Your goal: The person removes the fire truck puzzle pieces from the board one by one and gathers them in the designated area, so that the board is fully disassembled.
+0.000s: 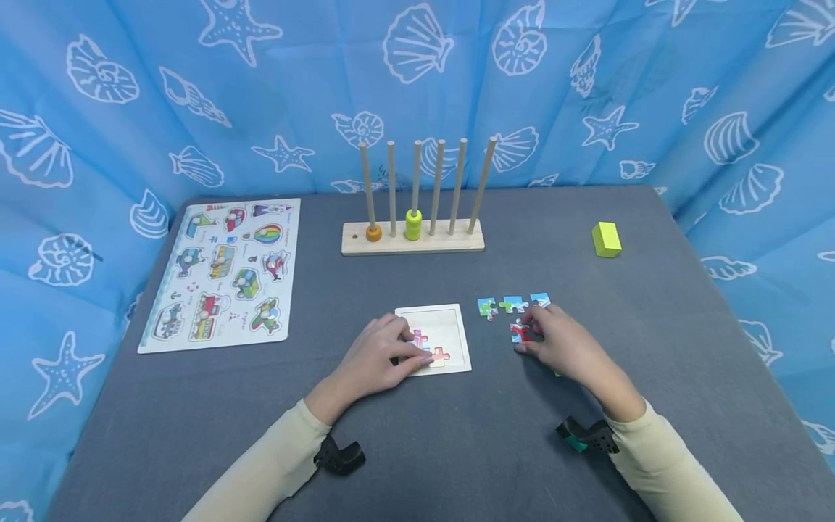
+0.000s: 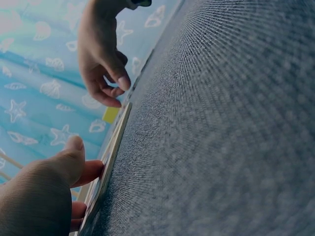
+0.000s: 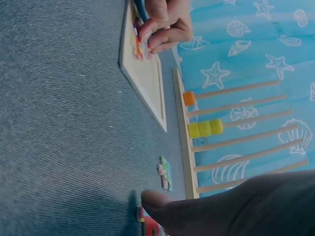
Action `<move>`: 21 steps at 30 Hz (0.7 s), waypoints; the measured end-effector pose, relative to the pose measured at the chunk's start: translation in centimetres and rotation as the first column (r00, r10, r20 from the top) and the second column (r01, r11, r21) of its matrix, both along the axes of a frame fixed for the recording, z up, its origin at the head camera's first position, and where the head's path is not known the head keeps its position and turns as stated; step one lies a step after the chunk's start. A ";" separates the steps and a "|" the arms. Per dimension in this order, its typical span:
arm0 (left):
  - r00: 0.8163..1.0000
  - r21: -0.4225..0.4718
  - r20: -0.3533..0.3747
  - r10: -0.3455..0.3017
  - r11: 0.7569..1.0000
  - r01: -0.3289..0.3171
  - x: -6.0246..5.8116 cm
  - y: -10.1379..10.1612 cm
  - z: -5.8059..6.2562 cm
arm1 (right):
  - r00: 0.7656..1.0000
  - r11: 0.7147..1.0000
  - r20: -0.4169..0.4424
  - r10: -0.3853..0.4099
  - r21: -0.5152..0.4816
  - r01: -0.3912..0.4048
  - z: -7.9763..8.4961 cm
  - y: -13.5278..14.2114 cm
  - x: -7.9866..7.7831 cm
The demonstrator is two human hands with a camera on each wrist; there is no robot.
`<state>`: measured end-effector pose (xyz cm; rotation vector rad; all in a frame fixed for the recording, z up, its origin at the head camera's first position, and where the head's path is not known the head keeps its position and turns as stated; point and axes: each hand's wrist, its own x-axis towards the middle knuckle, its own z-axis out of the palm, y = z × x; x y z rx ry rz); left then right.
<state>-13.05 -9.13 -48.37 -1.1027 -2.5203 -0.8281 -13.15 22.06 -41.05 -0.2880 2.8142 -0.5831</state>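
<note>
My left hand [image 1: 381, 355] rests at the left side of a pale square puzzle tray [image 1: 459, 326], its fingertips touching jigsaw pieces [image 1: 439, 357] lying inside. In the left wrist view the left thumb [image 2: 74, 147] is raised off the tray, while other fingers touch it. Right of the tray, my right hand [image 1: 564, 344] has thumb and index finger on either side of a red and blue jigsaw piece [image 1: 518, 333]. In the right wrist view the red piece [image 3: 150, 226] shows beside the thumb, partly hidden. Blue and green jigsaw pieces [image 1: 513, 304] lie just beyond the right hand.
A wooden peg stand [image 1: 411, 247] with orange and lime beads stands behind the tray. At left lies a picture board [image 1: 222, 272] of vehicles. A lime block [image 1: 607, 240] sits at back right. A blue shell-patterned curtain [image 1: 417, 94] borders the grey table [image 1: 417, 449].
</note>
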 end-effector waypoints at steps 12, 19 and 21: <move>1.000 -0.006 0.012 0.006 1.000 -0.006 0.0 0.0 0.0 | 1.000 1.000 -0.019 0.002 0.009 -0.001 -0.3 0.0 0.2; 1.000 -0.012 0.015 0.014 1.000 -0.014 0.1 0.0 0.1 | 1.000 1.000 -0.025 0.009 0.008 -0.009 -0.4 0.1 0.3; 1.000 -0.011 0.015 0.015 1.000 -0.015 0.1 0.0 0.1 | 1.000 1.000 -0.002 -0.005 0.006 0.005 -0.3 0.1 0.2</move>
